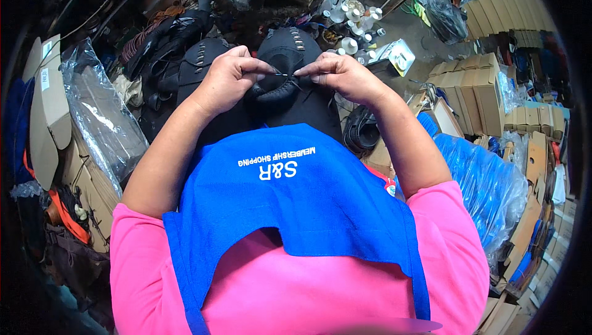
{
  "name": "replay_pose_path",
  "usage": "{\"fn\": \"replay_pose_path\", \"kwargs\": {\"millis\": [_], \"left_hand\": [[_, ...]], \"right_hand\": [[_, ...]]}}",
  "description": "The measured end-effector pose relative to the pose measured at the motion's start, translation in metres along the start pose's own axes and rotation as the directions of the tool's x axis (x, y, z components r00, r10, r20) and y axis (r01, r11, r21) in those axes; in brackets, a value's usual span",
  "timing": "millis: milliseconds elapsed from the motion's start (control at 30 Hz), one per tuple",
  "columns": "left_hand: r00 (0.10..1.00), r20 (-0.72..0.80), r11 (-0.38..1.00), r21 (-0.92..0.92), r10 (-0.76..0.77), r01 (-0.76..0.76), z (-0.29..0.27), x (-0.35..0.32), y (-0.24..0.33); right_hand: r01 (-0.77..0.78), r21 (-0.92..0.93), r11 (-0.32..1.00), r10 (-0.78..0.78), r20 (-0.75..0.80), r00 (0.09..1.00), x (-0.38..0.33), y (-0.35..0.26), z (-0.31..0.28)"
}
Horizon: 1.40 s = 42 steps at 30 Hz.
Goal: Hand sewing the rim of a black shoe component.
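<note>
On my lap, between my knees, lies a black shoe-like piece (279,93) with a rounded, thick rim. My left hand (233,79) comes to it from the left, thumb and forefinger pinched at a thin pale needle-like piece (283,74). From the other side, my right hand (346,78) meets it with thumb and forefinger also closed in a pinch. The two sets of fingertips are a small gap apart, just above the black piece. What sits between the right fingertips is too small to make out. A dark strand seems to hang below them.
White bottles (354,23) crowd the floor ahead. Stacked cardboard (472,91) and blue plastic-wrapped material (478,181) stand at the right. Clear plastic wrap (102,113) and cardboard pieces (49,119) lean at the left, near a dark heap of straps (160,57).
</note>
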<state>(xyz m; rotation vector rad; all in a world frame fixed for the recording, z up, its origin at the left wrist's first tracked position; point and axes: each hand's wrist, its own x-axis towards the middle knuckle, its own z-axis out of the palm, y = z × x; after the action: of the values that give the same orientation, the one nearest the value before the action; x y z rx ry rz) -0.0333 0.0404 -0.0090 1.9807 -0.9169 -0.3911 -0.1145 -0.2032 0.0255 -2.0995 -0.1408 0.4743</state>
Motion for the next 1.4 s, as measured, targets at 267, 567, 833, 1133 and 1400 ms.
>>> {"fn": "replay_pose_path", "kwargs": {"millis": [267, 567, 833, 1133, 1400], "left_hand": [[0.996, 0.081, 0.998, -0.035, -0.040, 0.043, 0.005, 0.013, -0.005], [0.983, 0.141, 0.993, -0.002, 0.113, -0.114, -0.004, 0.014, 0.007], [0.964, 0.107, 0.846, -0.461, -0.245, 0.266, 0.012, 0.007, 0.005], [0.983, 0.110, 0.952, -0.257, -0.144, 0.168, 0.018, 0.016, 0.012], [0.995, 0.101, 0.998, 0.065, -0.024, 0.017, -0.008, 0.005, 0.009]], "right_hand": [[-0.033, 0.174, 0.984, 0.014, 0.112, 0.994, 0.005, 0.012, -0.006], [-0.020, 0.125, 0.992, 0.007, 0.104, 0.995, 0.006, 0.007, 0.001], [-0.126, 0.413, 0.902, 0.140, -0.003, 0.990, 0.007, 0.003, 0.012], [-0.127, 0.242, 0.962, 0.144, -0.053, 0.988, 0.019, -0.008, 0.014], [-0.088, 0.435, 0.896, 0.130, -0.068, 0.989, 0.006, 0.015, 0.001]]}}
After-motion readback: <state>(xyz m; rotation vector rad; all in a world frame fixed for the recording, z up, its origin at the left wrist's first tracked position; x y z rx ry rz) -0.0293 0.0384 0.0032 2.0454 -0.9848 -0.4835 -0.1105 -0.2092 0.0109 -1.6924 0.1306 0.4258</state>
